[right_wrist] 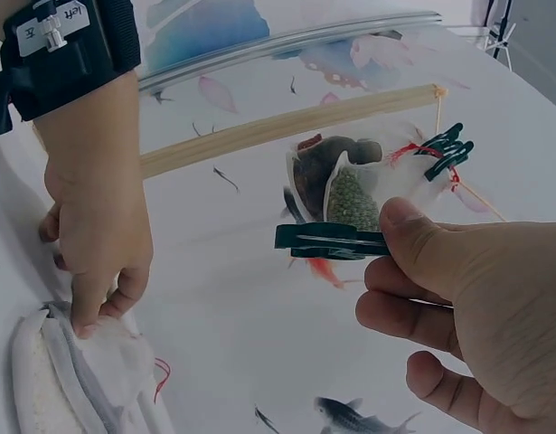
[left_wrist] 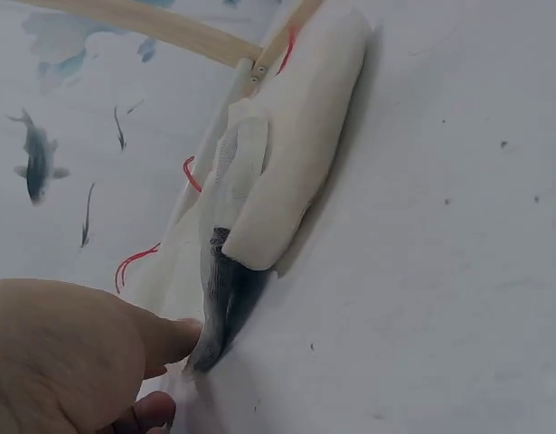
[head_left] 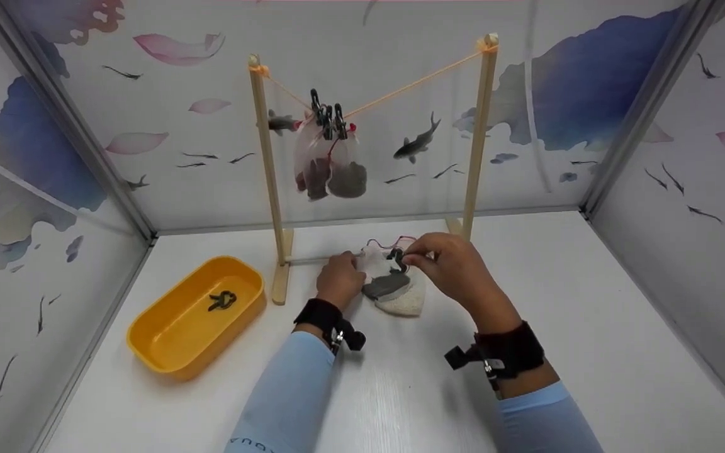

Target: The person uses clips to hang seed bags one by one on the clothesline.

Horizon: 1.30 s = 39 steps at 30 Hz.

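Observation:
My right hand pinches a dark green clip between thumb and forefinger, above the drawstring bags on the table. Of these, one bag has dark grey contents and lies over a bag with pale filling; red strings trail from their tops. With its thumb and fingers, my left hand pinches the edge of the dark-filled bag, as the left wrist view shows. Several translucent bags hang from an orange cord, held by dark clips at the sagging middle.
Two wooden posts carry the cord, with a pale rod low between them. To the left stands a yellow basin with dark green clips inside. Patterned panels wall in the white table.

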Each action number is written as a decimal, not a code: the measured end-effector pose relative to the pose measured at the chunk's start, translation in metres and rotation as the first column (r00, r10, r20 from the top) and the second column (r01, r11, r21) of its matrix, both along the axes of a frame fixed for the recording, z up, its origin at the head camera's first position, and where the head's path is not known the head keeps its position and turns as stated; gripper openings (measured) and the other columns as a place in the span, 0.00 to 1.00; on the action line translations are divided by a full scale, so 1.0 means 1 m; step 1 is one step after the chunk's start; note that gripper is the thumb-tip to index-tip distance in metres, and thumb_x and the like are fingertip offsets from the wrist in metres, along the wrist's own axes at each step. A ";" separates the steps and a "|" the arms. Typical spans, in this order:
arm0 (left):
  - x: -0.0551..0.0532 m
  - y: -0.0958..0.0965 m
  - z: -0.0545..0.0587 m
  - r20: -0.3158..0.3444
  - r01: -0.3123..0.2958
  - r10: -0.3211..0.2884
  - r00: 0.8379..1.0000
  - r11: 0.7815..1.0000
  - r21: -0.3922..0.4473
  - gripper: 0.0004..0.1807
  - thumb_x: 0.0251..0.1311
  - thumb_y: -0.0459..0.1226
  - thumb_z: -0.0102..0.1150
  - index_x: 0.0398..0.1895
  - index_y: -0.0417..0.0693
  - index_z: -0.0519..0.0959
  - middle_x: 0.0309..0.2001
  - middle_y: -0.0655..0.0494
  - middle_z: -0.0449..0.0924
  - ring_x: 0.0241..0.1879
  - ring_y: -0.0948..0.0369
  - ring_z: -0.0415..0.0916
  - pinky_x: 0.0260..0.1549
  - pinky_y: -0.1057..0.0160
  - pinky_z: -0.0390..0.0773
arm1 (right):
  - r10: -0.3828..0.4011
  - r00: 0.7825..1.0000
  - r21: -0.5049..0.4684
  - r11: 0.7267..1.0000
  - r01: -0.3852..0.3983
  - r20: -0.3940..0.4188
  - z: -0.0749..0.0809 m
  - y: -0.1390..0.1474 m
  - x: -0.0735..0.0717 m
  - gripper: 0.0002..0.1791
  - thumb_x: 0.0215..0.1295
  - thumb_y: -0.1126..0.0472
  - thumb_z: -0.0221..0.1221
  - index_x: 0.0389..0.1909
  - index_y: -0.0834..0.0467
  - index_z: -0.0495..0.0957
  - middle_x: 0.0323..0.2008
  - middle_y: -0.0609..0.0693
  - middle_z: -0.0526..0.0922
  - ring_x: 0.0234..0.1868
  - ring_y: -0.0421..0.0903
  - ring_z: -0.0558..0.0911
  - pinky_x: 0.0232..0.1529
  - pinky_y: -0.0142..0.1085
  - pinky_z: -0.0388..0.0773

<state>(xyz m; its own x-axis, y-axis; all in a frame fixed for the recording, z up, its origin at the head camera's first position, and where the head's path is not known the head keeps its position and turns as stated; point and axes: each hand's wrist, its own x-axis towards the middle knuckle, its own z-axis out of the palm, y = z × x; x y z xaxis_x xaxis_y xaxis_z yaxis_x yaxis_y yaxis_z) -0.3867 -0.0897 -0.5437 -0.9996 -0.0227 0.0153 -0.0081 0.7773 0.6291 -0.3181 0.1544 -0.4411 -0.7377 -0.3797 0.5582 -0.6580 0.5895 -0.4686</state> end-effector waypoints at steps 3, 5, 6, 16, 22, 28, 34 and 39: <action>0.000 -0.005 0.003 0.031 0.020 -0.024 0.999 0.992 0.127 0.10 0.75 0.32 0.55 0.52 0.41 0.83 0.45 0.46 0.85 0.35 0.56 0.74 0.34 0.59 0.71 | 0.004 1.000 -0.012 1.000 -0.005 -0.013 0.000 0.000 -0.001 0.03 0.72 0.61 0.76 0.43 0.54 0.94 0.40 0.48 0.95 0.34 0.43 0.87 0.35 0.38 0.83; 0.001 -0.009 0.003 0.065 0.032 -0.050 0.997 0.967 0.251 0.16 0.75 0.32 0.51 0.59 0.40 0.82 0.48 0.46 0.84 0.34 0.57 0.74 0.32 0.61 0.72 | 0.004 1.000 -0.012 1.000 -0.005 -0.021 -0.001 0.000 -0.002 0.02 0.72 0.62 0.76 0.43 0.55 0.94 0.40 0.48 0.95 0.34 0.42 0.87 0.35 0.37 0.83; 0.001 -0.011 0.003 0.079 0.034 -0.061 0.995 0.949 0.314 0.20 0.75 0.32 0.50 0.64 0.40 0.81 0.50 0.46 0.84 0.33 0.58 0.75 0.31 0.61 0.74 | 0.001 1.000 -0.013 1.000 -0.002 -0.020 -0.002 -0.001 -0.002 0.02 0.72 0.62 0.76 0.43 0.55 0.94 0.40 0.48 0.95 0.34 0.42 0.87 0.36 0.37 0.83; 0.008 -0.031 0.018 0.041 -0.029 0.012 0.999 0.895 0.445 0.18 0.92 0.46 0.47 0.65 0.43 0.77 0.51 0.44 0.82 0.30 0.58 0.77 0.28 0.61 0.77 | 0.005 1.000 -0.020 1.000 -0.004 0.022 0.000 -0.003 -0.001 0.03 0.75 0.59 0.74 0.44 0.53 0.95 0.41 0.47 0.95 0.37 0.43 0.88 0.38 0.37 0.83; 0.016 -0.041 0.035 -0.105 -0.080 0.127 0.986 0.928 0.363 0.17 0.91 0.47 0.48 0.56 0.42 0.79 0.50 0.44 0.83 0.45 0.52 0.79 0.45 0.54 0.80 | -0.011 1.000 -0.024 1.000 0.012 0.028 0.002 0.004 -0.001 0.04 0.75 0.58 0.74 0.43 0.53 0.95 0.41 0.46 0.95 0.38 0.43 0.88 0.38 0.36 0.82; 0.029 -0.067 0.065 -0.181 -0.166 0.259 0.949 0.895 0.414 0.14 0.90 0.46 0.51 0.58 0.45 0.77 0.54 0.45 0.82 0.50 0.50 0.80 0.52 0.52 0.86 | -0.007 1.000 -0.027 1.000 0.008 0.030 0.003 0.005 -0.001 0.04 0.75 0.58 0.74 0.44 0.53 0.95 0.41 0.45 0.95 0.38 0.42 0.88 0.38 0.35 0.82; 0.037 -0.092 0.096 -0.280 -0.224 0.319 0.905 0.920 0.322 0.16 0.90 0.48 0.51 0.60 0.45 0.76 0.49 0.44 0.86 0.41 0.50 0.80 0.39 0.56 0.82 | -0.012 1.000 -0.026 1.000 0.013 0.026 0.003 0.002 -0.001 0.03 0.75 0.58 0.74 0.43 0.52 0.95 0.42 0.45 0.95 0.40 0.42 0.88 0.39 0.36 0.82; 0.034 -0.098 0.127 -0.383 -0.228 0.327 0.864 0.932 0.280 0.14 0.89 0.46 0.53 0.56 0.44 0.77 0.48 0.43 0.88 0.40 0.50 0.84 0.41 0.55 0.83 | -0.052 0.998 -0.067 0.996 0.053 0.020 0.007 0.000 -0.006 0.05 0.75 0.59 0.74 0.45 0.55 0.94 0.42 0.48 0.96 0.41 0.45 0.89 0.42 0.37 0.83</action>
<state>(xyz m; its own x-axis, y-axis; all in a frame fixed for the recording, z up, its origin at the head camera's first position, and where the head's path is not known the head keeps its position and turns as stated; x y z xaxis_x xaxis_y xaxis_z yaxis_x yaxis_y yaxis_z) -0.3531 -0.1880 -0.4167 -0.8515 -0.3501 0.3903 0.0982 0.6247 0.7747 -0.3236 0.1543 -0.4344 -0.7659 -0.3021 0.5675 -0.6180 0.5893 -0.5204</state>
